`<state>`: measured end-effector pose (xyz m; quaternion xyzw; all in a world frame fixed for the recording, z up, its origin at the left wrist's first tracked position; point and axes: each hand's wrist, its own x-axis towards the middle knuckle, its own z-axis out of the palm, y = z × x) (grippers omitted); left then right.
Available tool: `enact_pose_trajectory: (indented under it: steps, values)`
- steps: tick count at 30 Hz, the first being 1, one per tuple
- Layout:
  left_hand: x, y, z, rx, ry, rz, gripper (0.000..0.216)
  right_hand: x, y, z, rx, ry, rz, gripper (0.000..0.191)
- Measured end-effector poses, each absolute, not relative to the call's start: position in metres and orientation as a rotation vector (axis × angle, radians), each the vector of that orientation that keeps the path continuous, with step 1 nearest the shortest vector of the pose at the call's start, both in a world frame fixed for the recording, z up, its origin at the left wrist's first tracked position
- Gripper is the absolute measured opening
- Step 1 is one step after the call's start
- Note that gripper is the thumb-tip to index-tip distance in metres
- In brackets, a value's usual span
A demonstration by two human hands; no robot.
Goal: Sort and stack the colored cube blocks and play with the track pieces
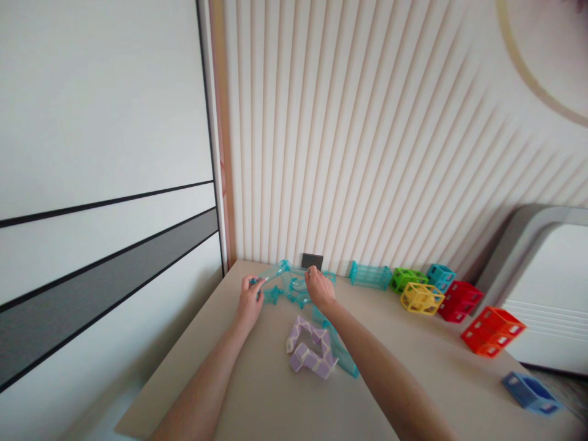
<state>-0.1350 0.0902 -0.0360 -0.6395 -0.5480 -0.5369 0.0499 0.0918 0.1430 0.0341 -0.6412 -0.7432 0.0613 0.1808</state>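
Both hands were out at the far end of the beige table [257,392], near the ribbed wall! The left hand [249,301] pinched one end of a translucent teal plastic track piece [289,283], and the right hand [318,289] pressed down on its other end. The piece's long axis ran left to right between the two grips. A lilac folded plastic chain [310,352] lay nearer the body, just beside the right forearm, untouched.

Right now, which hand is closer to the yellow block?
The right hand. It grips the teal clear track near the wall, with the yellow block off to its right. The left hand holds the track's other end, farther from the block.
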Motion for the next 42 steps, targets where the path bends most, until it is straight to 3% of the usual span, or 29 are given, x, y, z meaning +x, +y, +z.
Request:
enact_pose_trajectory:
  steps: [12, 19, 26, 30, 33, 38, 42]
  values:
    - [-0.134, 0.089, -0.033, -1.944, -1.651, -1.718, 0.034, 0.090, 0.152, 0.037, -1.521, -1.538, 0.737, 0.021]
    - [-0.126, 0.076, -0.017, -1.890, -1.630, -1.864, 0.025, 0.123, 0.113, 0.032, -1.173, -1.176, 1.026, 0.045]
    - [-0.094, 0.073, 0.016, -1.847, -1.589, -2.699, 0.042, 0.153, 0.081, 0.045, -0.959, -1.037, 1.180, 0.049]
    - [-0.071, 0.083, 0.042, -1.917, -1.556, -2.919, 0.045, 0.145, 0.083, 0.067, -0.816, -0.997, 1.216, 0.046]
    - [-0.051, 0.087, 0.062, -2.039, -1.427, -2.829, 0.040, 0.133, 0.083, 0.086, -0.739, -0.960, 1.216, 0.048]
    - [-0.021, 0.085, 0.087, -2.235, -1.216, -2.229, 0.024, 0.124, 0.076, 0.108, -0.662, -0.883, 1.234, 0.079]
    - [-0.006, 0.079, 0.098, -2.391, -0.832, -1.690, 0.039, 0.131, 0.069, 0.115, -0.703, -0.862, 1.253, 0.075]
